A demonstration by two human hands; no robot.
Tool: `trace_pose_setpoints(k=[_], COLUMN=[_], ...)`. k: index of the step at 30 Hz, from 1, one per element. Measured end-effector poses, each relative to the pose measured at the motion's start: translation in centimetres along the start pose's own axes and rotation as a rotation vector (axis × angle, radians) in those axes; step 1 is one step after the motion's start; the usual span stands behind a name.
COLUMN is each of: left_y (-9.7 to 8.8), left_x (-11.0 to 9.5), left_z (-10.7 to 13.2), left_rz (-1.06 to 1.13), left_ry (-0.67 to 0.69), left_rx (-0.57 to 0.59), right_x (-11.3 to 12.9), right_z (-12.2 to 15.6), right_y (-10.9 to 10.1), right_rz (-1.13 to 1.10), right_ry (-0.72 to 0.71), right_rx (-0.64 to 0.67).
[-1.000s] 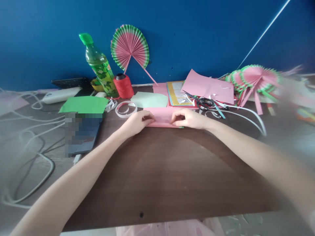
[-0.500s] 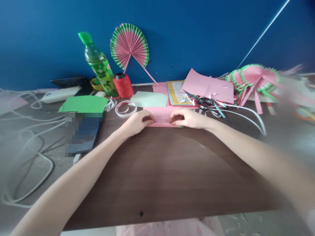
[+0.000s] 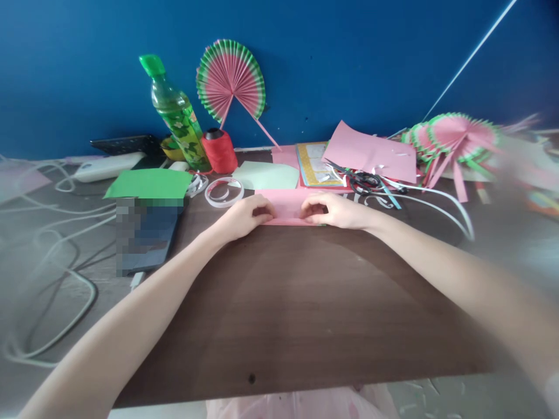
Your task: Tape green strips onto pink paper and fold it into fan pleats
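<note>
A sheet of pink paper [image 3: 287,203] lies on the brown table, with a folded strip along its near edge and a bit of green showing at its right corner. My left hand [image 3: 250,216] pinches the near edge at the left, thumb and fingers closed on the paper. Toward the right end, my right hand [image 3: 335,210] grips the same edge in a like pinch. Just left of my left hand lies a roll of tape [image 3: 224,201]. Pale green paper [image 3: 266,174] sits behind the pink sheet.
A pleated paper fan [image 3: 231,81] leans on the blue wall beside a green bottle [image 3: 177,116] and a red thread spool [image 3: 219,152]. Scissors [image 3: 364,181] and cables lie at right, near more fans [image 3: 458,137]. A phone [image 3: 152,238] and green paper [image 3: 148,183] are at left.
Both hands stay at nearly the same spots on the pink paper's near edge. The view has shifted very slightly; nothing else has visibly moved.
</note>
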State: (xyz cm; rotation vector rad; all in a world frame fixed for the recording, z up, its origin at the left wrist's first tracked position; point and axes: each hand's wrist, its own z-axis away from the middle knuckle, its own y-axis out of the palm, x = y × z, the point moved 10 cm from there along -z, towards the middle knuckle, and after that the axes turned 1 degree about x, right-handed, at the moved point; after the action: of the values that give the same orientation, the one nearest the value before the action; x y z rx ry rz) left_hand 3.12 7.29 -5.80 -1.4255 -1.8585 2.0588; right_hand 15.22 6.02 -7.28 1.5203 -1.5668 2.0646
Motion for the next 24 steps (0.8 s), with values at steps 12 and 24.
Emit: trace_pose_setpoints(k=[12,24], left_y=[0.4,1.0], left_x=[-0.7,-1.0], left_z=[0.1,0.2], left_rz=[-0.012,-0.038], left_ry=[0.083,0.126], left_rx=[0.024,0.068], right_x=[0.5,0.8], right_z=[0.2,0.1], right_y=[0.1,1.3], right_rz=[0.117,0.315], right_ry=[-0.088,-0.16], right_rx=[-0.016,0.112])
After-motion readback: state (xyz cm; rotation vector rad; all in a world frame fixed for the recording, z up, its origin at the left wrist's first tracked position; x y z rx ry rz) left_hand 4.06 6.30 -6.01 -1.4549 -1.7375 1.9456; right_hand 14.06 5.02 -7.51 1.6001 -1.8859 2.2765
